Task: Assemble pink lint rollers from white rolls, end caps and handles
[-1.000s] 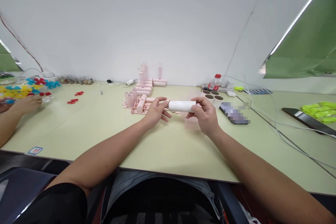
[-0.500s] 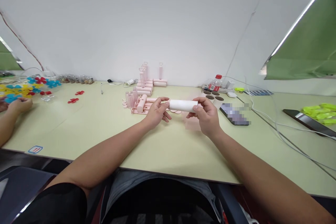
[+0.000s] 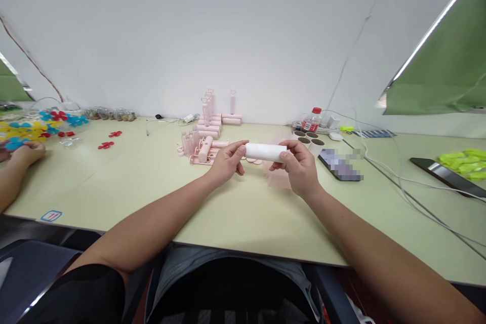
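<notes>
- Left hand (image 3: 227, 161) changed since the earlier frame: fingers (image 3: 240, 152) now drawn in more, thumb and index close together at the left end of the white roll (image 3: 265, 152); its brown core rim, visible earlier, is now covered.
- Whether those fingers pinch the rim or only rest against it: can't tell, too small.
- Right hand (image 3: 301, 167) much as before: thumb on the near face, other fingers curled behind, closed on the roll's right end.
- Roll: lying roughly level between the two hands, raised off the tabletop (image 3: 243, 215). Meaning for the work: both ends now attended, right side probably carrying it, left side placed for fine handling of the end.
- Beyond the left hand: pink frames (image 3: 205, 150), some lying flat, with slim pink tubes (image 3: 188, 143) upright beside them.
- Under and behind the right hand: translucent pink material (image 3: 279, 179), outline faint.
- Behind the right hand: white rolls with dark tops (image 3: 315, 148), standing; phone (image 3: 339, 165) just right of them, bottle (image 3: 311, 120) near the wall.
- Far left: co-worker's hand (image 3: 28, 154) has pulled back from the red pieces (image 3: 67, 134), now by a blue piece (image 3: 17, 142).
</notes>
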A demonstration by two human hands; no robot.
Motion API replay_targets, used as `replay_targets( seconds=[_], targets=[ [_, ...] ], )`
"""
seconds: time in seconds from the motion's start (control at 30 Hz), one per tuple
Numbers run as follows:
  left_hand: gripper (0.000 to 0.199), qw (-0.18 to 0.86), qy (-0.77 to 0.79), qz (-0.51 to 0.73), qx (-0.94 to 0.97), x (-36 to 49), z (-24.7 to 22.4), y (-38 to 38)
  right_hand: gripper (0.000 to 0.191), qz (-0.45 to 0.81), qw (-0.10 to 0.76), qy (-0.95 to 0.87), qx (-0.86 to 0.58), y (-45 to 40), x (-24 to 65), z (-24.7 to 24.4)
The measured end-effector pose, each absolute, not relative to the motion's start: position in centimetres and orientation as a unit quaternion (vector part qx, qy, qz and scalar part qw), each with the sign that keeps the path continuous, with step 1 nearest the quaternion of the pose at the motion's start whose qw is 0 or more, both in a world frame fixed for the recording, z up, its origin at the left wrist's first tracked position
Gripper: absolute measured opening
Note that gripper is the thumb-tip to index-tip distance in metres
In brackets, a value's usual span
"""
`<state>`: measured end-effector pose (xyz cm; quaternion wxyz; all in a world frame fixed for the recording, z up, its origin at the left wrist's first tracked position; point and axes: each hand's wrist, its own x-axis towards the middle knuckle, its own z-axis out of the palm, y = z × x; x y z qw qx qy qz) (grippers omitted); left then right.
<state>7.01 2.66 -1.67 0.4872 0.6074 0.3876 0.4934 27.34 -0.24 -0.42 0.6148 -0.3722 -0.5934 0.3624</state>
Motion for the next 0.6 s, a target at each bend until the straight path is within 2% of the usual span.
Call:
replay_targets(
  seconds=[0.27, 0.6],
  targets=[
    [0.065, 0.426, 0.362, 0.536, 0.633, 6.85, -2.27, 3.09, 0.031, 0.399, 0.606, -0.578, -0.372, -0.25, 27.23, -0.40],
    [0.061, 0.396, 0.361, 0.520, 0.666, 6.65, -2.04, 2.92, 0.039, 0.434, 0.559, -0.605, -0.365, -0.22, 27.30, -0.66]
  ],
)
